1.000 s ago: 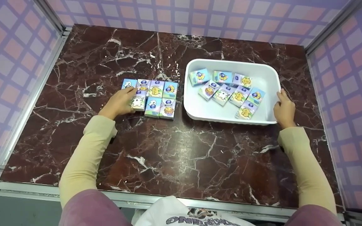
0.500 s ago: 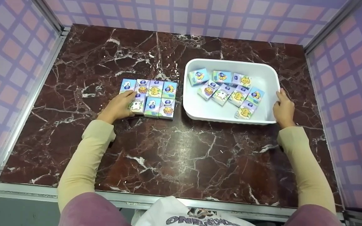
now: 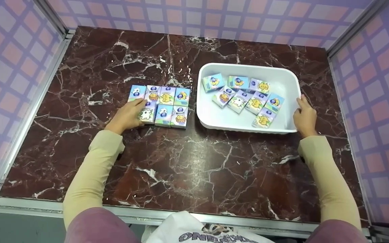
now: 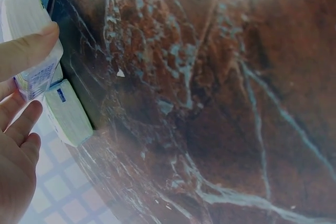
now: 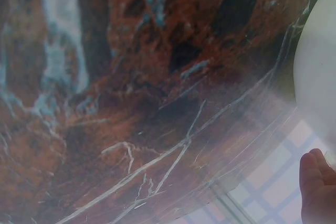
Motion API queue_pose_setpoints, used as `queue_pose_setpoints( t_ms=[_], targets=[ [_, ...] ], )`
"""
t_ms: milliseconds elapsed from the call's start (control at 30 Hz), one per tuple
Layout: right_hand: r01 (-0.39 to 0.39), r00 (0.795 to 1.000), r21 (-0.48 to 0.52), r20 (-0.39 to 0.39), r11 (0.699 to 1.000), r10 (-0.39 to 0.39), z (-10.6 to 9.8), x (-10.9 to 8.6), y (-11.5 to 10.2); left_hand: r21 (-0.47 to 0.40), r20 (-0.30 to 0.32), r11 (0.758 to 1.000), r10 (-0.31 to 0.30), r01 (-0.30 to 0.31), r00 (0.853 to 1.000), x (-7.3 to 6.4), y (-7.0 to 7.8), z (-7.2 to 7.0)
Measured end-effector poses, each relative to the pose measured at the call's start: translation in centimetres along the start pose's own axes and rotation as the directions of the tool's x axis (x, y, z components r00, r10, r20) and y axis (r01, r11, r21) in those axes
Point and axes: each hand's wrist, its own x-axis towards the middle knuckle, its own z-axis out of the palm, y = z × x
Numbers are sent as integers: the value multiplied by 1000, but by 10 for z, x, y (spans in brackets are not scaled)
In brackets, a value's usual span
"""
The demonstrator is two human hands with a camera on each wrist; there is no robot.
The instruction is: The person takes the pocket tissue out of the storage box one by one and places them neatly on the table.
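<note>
My left hand (image 3: 126, 115) pinches a small purple tissue pack (image 3: 146, 115) with a white cartoon figure, at the front left of a tight block of tissue packs. In the left wrist view, the thumb lies on one side of that pack (image 4: 25, 18) and the fingers on the other. Beside it in the front row are a blue pack (image 3: 163, 114) and a purple-and-white pack (image 3: 179, 117). Behind runs a row of several more, including a blue one (image 3: 182, 97). My right hand (image 3: 305, 118) grips the right rim of a white plastic tub (image 3: 228, 123).
Several tissue packs, such as a purple one (image 3: 256, 102), lie loosely inside the tub, just right of the block. All stands on a dark red marble-patterned table (image 3: 187, 162). Purple checked walls (image 3: 194, 17) enclose its back and sides.
My left hand has brought its tissue pack slightly toward me and down, in line with the front row. The right hand stays at the tub, which has hardly shifted.
</note>
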Motion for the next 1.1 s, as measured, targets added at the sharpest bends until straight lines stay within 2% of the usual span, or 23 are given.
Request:
queue_pose_setpoints(
  t_ms=[333, 533, 767, 1100],
  targets=[
    [-6, 1000, 0, 4, 1000, 6, 0, 0, -1, -14, -30, 1000, 14, -14, 999, -1, -3, 7],
    [11, 1000, 7, -14, 1000, -11, 0, 0, -1, 45, -52, 998, 35, -33, 998, 1, 0, 8],
    [31, 999, 11, -43, 999, -30, 1, -1, 0, 140, -45, 989, 56, -49, 997, 4, 3, 7],
    [42, 998, 7, -43, 999, -42, 1, 0, 2, 150, 7, 987, 58, -58, 998, 8, 10, -2]
  ],
)
